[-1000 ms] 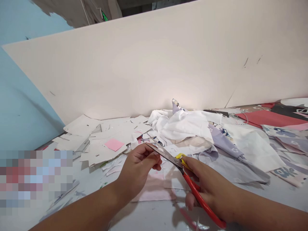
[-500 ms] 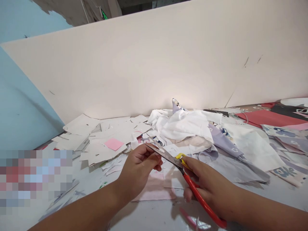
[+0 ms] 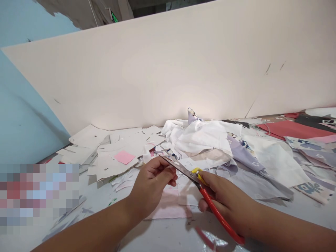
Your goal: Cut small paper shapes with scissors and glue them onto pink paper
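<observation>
My right hand (image 3: 224, 196) is wrapped round a pair of scissors (image 3: 193, 175) with one red handle and one yellow-covered part near the pivot. Their blades point up and to the left, slightly parted. My left hand (image 3: 152, 185) is closed, thumb against curled fingers, right by the blades, which pass over its fingertips. Whatever those fingers pinch is too hidden to make out. Under both hands, a pale pink cloth piece (image 3: 169, 206) lies flat, with a white piece (image 3: 190, 196) beside it.
White card pieces (image 3: 86, 140) are piled at the left, a small pink square (image 3: 125, 157) on top. Crumpled white fabric (image 3: 202, 134) and lilac cloth (image 3: 244, 152) lie behind my hands. Red sheets (image 3: 296, 128) are at the right. A pale panel (image 3: 157, 70) stands along the back.
The scissor blades have drawn slightly closer together, and the red handle has shifted a little up and left with my right hand. My left hand stays almost where it was.
</observation>
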Available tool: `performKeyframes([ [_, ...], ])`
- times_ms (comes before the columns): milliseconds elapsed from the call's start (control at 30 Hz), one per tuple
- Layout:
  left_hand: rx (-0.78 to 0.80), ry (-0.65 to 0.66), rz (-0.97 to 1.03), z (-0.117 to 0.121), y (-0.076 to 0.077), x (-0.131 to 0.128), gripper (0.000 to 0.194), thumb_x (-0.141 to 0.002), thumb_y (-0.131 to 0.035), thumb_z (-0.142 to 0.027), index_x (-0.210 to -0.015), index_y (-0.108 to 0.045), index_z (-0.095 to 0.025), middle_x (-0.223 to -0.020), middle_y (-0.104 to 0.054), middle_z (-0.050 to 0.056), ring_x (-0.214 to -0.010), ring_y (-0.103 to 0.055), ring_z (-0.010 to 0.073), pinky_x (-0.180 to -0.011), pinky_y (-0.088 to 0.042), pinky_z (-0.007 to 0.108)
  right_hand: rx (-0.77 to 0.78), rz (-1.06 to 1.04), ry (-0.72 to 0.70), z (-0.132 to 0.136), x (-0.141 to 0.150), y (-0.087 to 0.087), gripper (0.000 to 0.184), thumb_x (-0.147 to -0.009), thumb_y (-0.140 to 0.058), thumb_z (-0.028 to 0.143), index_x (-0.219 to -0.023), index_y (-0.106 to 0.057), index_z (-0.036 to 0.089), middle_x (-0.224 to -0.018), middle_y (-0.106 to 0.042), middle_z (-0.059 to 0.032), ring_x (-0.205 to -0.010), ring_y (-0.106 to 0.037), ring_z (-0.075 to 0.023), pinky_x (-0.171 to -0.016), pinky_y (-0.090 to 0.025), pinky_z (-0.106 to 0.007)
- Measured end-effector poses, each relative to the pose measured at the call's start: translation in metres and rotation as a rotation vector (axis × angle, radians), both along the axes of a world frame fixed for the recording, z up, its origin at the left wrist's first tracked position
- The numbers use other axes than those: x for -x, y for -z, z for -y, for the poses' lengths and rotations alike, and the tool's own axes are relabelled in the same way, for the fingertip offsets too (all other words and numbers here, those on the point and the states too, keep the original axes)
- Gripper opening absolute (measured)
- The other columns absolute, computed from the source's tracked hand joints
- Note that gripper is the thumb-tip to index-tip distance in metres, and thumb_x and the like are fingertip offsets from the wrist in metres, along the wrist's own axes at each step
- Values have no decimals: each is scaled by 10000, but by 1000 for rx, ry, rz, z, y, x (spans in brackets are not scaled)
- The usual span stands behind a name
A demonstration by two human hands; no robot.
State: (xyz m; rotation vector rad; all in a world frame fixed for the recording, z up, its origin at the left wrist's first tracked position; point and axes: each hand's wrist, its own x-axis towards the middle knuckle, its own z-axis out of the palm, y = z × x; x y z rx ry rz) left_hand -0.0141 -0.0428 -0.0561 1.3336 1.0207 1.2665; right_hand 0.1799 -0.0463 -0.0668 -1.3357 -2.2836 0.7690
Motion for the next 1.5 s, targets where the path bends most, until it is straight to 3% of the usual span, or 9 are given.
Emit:
performKeyframes([
  [333, 0, -24, -52, 1, -5, -2, 113, -747, -529, -169, -644, -567, -190, -540, -532, -55, -530, -491, 57, -555, -408, 174, 18, 38, -23, -1, 0, -1, 115, -717, -450, 215, -720, -336, 231, -723, -591, -26, -613, -509, -181, -538, -344, -261],
  [833, 61, -68, 30, -2, 0, -3, 106, -747, -551, -199, -644, -572, -184, -549, -536, -51, -527, -480, 51, -543, -392, 164, 29, 73, -7, -8, 2, -1, 115, -725, -471, 233, -677, -366, 231, -678, -639, -24, -581, -552, -179, -509, -334, -251],
  [1067, 83, -68, 76, -1, 1, -4, 91, -737, -594, -241, -667, -568, -190, -571, -541, -49, -551, -487, 60, -571, -405, 180, 116, -22, -47, -8, 0, 1, 137, -790, -439, 278, -668, -401, 228, -693, -694, -8, -579, -568, -169, -525, -356, -251],
  [1300, 110, -62, 63, -2, 0, -3, 128, -746, -592, -262, -649, -553, -188, -571, -541, -47, -544, -491, 62, -561, -402, 183, 42, -150, 83, -14, -2, 15, 198, -788, -467, 312, -631, -395, 216, -626, -595, 3, -560, -517, -154, -515, -361, -252],
  [1500, 131, -49, 52, -1, -3, -3, 119, -729, -614, -264, -672, -561, -175, -573, -565, -43, -524, -519, 63, -558, -413, 192, 76, -249, 143, -19, -4, 24, 217, -761, -536, 344, -647, -409, 210, -594, -494, 37, -554, -441, -133, -514, -350, -249],
])
